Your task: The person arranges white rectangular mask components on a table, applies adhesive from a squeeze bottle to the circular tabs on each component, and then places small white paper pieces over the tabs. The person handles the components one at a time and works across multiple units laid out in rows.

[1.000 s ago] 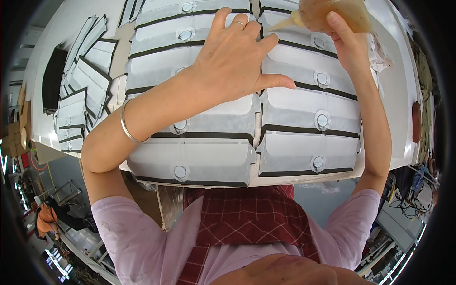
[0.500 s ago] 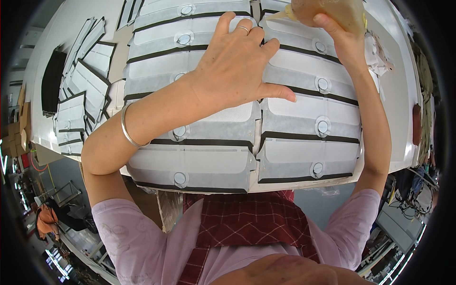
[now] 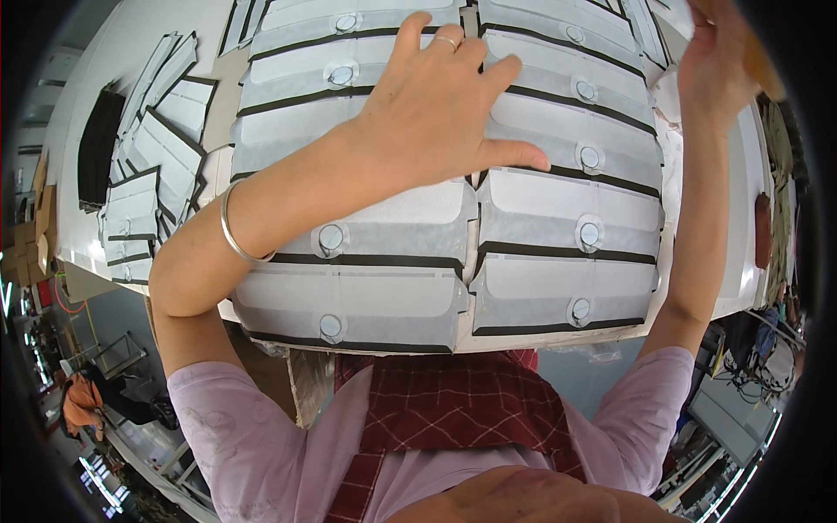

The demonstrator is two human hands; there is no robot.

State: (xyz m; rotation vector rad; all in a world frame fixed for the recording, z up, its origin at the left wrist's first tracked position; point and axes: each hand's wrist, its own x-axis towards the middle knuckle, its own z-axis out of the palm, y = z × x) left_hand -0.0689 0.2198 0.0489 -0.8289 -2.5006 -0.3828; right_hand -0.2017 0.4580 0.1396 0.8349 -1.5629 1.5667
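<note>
Two columns of white fabric pieces cover the table in overlapping rows. Each piece has a black edge strip and a round silvery button. My left hand is over the gap between the columns, palm down, fingers spread with nothing in them; whether it touches the pieces I cannot tell. At the far right, past the right column, my right hand is closed round a squeeze bottle of amber liquid. The bottle is blurred and partly cut off by the view's dark rim, and its nozzle is hidden.
Loose white pieces with black edges lie piled on the table's left, beside a black strip stack. A crumpled pale wrapping sits by the right column. Cables and equipment stand beyond the table's right edge.
My right hand has carried the squeeze bottle from above the right column out to the far right. My left hand stays spread in nearly the same spot.
</note>
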